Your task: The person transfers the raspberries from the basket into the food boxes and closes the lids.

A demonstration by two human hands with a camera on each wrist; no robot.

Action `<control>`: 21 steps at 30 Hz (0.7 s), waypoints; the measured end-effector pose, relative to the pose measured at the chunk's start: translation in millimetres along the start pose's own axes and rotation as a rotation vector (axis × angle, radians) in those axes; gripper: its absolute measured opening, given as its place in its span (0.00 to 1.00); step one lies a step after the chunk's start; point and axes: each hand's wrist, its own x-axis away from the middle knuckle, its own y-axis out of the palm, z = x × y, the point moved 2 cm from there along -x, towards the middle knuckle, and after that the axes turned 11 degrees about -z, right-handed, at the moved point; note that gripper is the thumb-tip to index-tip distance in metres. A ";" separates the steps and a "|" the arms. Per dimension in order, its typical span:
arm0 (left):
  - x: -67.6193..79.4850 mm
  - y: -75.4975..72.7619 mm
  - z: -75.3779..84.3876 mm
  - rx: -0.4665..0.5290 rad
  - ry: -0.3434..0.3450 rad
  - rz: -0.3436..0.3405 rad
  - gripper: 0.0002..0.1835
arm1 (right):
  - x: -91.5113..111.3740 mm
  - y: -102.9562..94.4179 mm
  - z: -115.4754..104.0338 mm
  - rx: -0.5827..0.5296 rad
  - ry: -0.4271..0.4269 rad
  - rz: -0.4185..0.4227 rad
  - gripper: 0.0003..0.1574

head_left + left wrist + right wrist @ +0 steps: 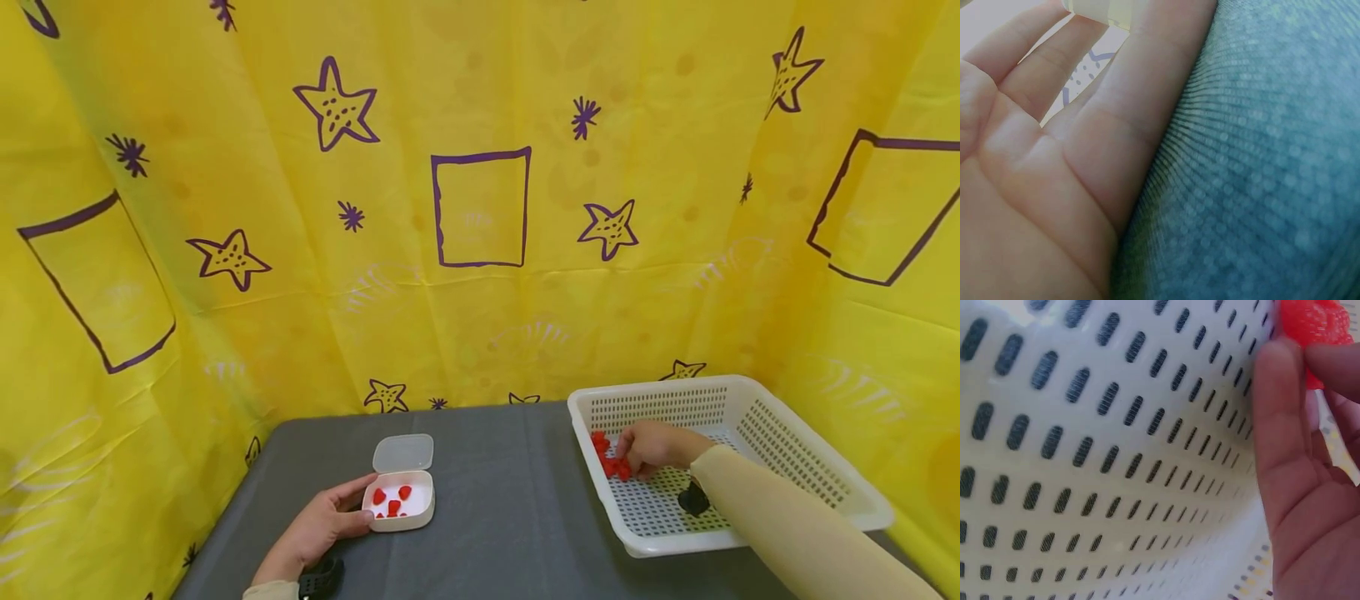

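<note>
My left hand (pixel 318 527) grips the left side of a small white box (pixel 405 523), thumb at the front and fingers behind. Its frosted lid (pixel 403 455) is flipped back, and several small red pieces (pixel 405 492) lie inside. In the left wrist view the palm (pixel 1029 187) shows, with an edge of the box (pixel 1100 11) at the fingertips. Inside a white plastic basket (pixel 637 546), my right hand (pixel 660 446) is at a cluster of red pieces (pixel 600 442) by the left wall. The right wrist view shows its thumb and finger pinching a bumpy red piece (pixel 1316 322).
The dark grey tabletop (pixel 495 500) lies between box and basket. A yellow curtain (pixel 480 333) with purple stars and squares surrounds the table at the back and sides. The basket's slotted wall (pixel 1085 450) stands beside my right hand.
</note>
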 end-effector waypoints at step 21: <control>0.6 0.4 -0.1 -0.001 0.010 -0.005 0.39 | 18.6 -37.0 -20.5 -0.281 -0.264 0.028 0.13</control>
